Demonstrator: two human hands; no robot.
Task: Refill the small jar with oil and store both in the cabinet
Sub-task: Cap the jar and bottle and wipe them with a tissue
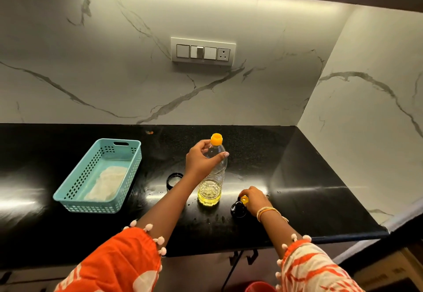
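— On the black counter (309, 177), near its front edge, where does the small jar sit relative to the hands?

— The small jar (238, 209) is a dark, glossy, rounded thing, upright, directly under the right hand (254, 200). That hand's fingertips (243, 196) are pinched on something yellow at the jar's mouth, a spout or stopper; I cannot tell which.

— And the oil?

— Just left of the jar stands the oil bottle (211, 177), clear ribbed plastic, long axis vertical, yellow oil only in its bottom part. Its orange cap (216, 139) is on. The left hand (201, 158) grips the bottle's shoulder, thumb and fingers wrapped around it just below the cap.

— So which hand is nearer for each?

— Each already has its own: left on the bottle, right on the jar. Any pour would go rightward and down, I judge, and the cap must come off first.

— Anything else around?

— A black round lid (174, 180) lies beside the left forearm, and a teal perforated basket (100, 177) with pale cloth or paper inside sits well to the left.
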